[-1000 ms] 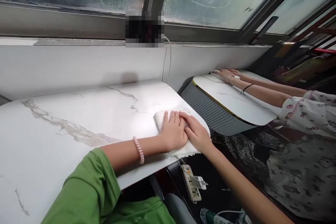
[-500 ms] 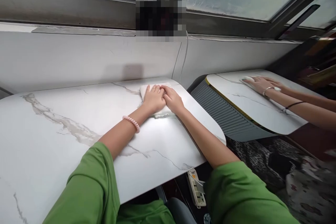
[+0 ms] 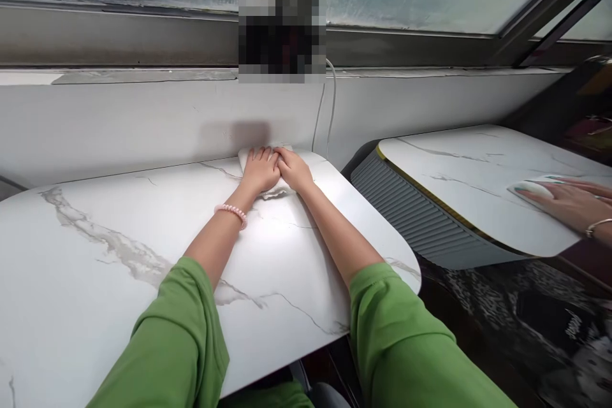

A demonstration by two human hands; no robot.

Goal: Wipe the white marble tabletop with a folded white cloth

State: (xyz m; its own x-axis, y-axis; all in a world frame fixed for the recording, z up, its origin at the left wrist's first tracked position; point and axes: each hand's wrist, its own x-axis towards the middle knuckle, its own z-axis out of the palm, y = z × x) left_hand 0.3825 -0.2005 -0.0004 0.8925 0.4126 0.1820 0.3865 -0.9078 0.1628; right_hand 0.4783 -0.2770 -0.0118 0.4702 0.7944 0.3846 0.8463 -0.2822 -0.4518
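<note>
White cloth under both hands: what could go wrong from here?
1. The white cloth lies at the back edge of the white, grey-veined tabletop, so the left hand and right hand might bump the white wall.
2. Pushed farther right, it could snag the thin white cable hanging by the wall.

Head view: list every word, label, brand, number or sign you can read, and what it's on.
No text reads clearly.
Black item, lower right: pale lettering, too blurred and slanted to quote.
White cloth and near marbled table: no lettering visible.
</note>
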